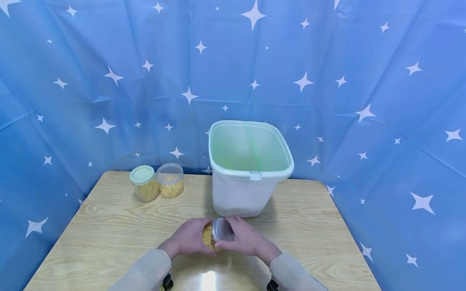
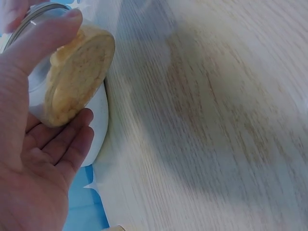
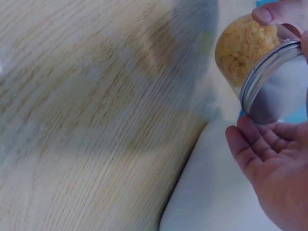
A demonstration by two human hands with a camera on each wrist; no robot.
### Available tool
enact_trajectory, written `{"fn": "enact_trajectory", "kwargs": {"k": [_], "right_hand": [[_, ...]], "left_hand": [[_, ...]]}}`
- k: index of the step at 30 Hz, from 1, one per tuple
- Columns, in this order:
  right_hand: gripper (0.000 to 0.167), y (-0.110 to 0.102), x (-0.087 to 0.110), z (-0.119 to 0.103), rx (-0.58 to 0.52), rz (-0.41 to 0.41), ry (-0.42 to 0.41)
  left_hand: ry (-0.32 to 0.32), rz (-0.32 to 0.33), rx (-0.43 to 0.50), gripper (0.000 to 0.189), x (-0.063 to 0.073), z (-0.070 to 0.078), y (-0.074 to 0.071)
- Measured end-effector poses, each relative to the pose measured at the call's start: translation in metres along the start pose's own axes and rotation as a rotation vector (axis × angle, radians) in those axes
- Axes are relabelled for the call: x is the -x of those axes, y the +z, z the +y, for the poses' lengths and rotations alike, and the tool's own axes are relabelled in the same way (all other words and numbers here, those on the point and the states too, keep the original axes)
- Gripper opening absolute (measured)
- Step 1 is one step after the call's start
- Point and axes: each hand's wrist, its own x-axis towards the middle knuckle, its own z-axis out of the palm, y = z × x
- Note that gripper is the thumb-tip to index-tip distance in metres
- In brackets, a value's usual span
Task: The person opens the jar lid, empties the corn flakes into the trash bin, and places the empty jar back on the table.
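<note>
Both hands hold one clear jar [image 1: 208,236] of pale yellow, flake-like pieces, above the table in front of the white bin. It is tilted on its side, its base toward the left and its lid [image 1: 223,229] toward the right. My left hand [image 1: 191,236] grips the jar's body, thumb on one side and fingers on the other; its base [image 2: 82,72] faces the left wrist view. My right hand [image 1: 247,238] grips the silver-grey lid by its rim. In the right wrist view, the lid [image 3: 274,91] sits on the jar's mouth.
A tall white bin [image 1: 236,198] with a pale green inside stands open just beyond the hands. At the back left are a jar with a green lid [image 1: 142,174] and a clear-topped jar [image 1: 172,189], both part-filled with yellow pieces. A starry blue curtain [image 1: 225,72] surrounds the wooden table [image 1: 309,242].
</note>
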Motion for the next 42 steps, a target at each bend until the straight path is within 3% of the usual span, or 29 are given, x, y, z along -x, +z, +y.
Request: {"fn": "enact_trajectory", "kwargs": {"k": [13, 21, 29, 34, 42], "right_hand": [[0.085, -0.006, -0.001, 0.004, 0.026, -0.062, -0.076], [0.090, -0.008, -0.002, 0.002, 0.047, -0.069, -0.131], [0.095, -0.008, -0.002, -0.002, 0.090, -0.074, -0.094], [0.106, -0.010, 0.000, -0.002, 0.090, -0.088, -0.049], [0.082, -0.009, -0.001, -0.005, 0.095, -0.045, 0.066]], "left_hand": [[0.038, -0.040, 0.091, 0.076, 0.001, -0.005, 0.000], [0.019, -0.072, 0.119, 0.078, 0.004, -0.006, -0.006], [0.003, -0.055, 0.112, 0.084, 0.006, -0.003, -0.007], [-0.016, -0.043, 0.116, 0.087, 0.007, -0.002, -0.006], [-0.014, -0.022, 0.119, 0.086, 0.004, -0.002, -0.003]]}}
